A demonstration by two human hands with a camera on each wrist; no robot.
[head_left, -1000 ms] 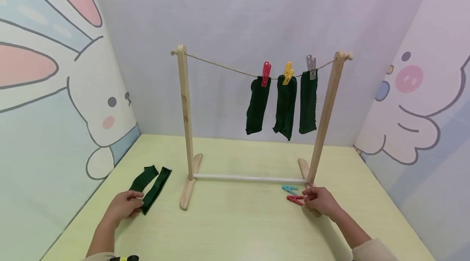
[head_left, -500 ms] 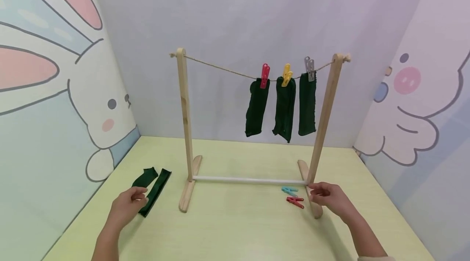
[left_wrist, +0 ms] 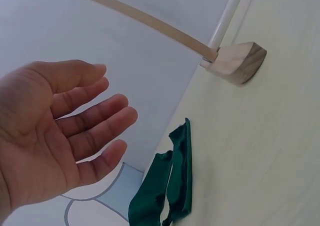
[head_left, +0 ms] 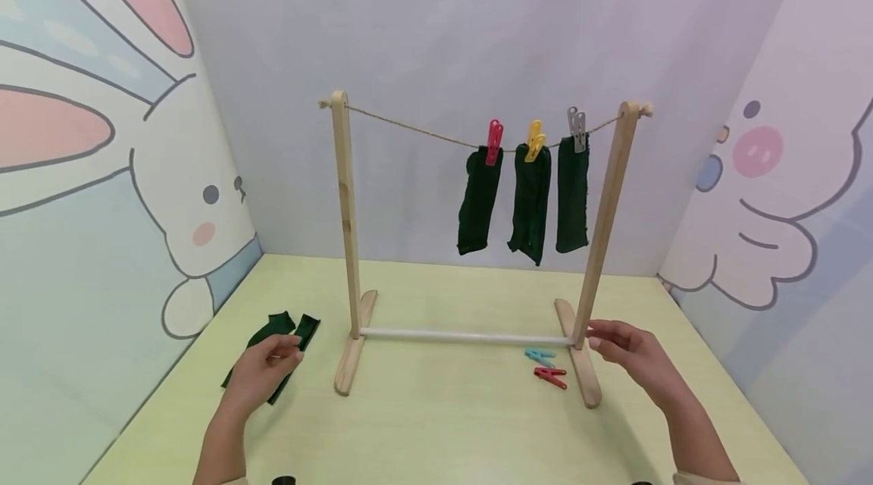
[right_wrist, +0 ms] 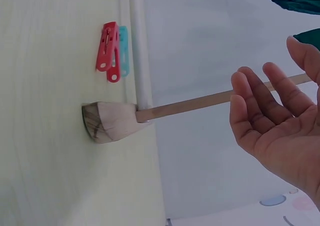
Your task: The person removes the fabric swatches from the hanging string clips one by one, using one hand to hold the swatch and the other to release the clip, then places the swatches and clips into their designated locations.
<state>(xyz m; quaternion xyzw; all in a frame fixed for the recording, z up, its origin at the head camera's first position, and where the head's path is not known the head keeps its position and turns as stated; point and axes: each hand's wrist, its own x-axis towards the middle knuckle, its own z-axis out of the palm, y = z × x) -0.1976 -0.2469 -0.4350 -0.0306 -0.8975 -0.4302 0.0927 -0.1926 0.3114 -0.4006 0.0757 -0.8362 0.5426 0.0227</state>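
My left hand (head_left: 262,371) hovers above two dark green cloth strips (left_wrist: 181,178) lying on the table at the left. Its fingers are loosely bent and hold nothing, as the left wrist view shows. Beside the rack's right post, my right hand (head_left: 634,356) is raised off the table, empty, fingers relaxed (right_wrist: 272,98). A light blue clothespin (head_left: 540,355) and a red clothespin (head_left: 549,376) lie near the rack's right foot. Three green cloth strips hang from the cord: one under a red clothespin (head_left: 494,142), one under a yellow clothespin (head_left: 535,142), one under a grey clothespin (head_left: 577,129).
A wooden rack stands mid-table, with a left post (head_left: 346,220), a right post (head_left: 607,220), a white crossbar (head_left: 464,336) and a sagging cord (head_left: 409,122). Walls with cartoon animals flank the table (head_left: 436,424), and a pale cloth backdrop (head_left: 423,30) is behind.
Both hands have risen off the table. The left has moved up and right from the cloth strips; the right has moved away from the loose clothespins toward the right post.
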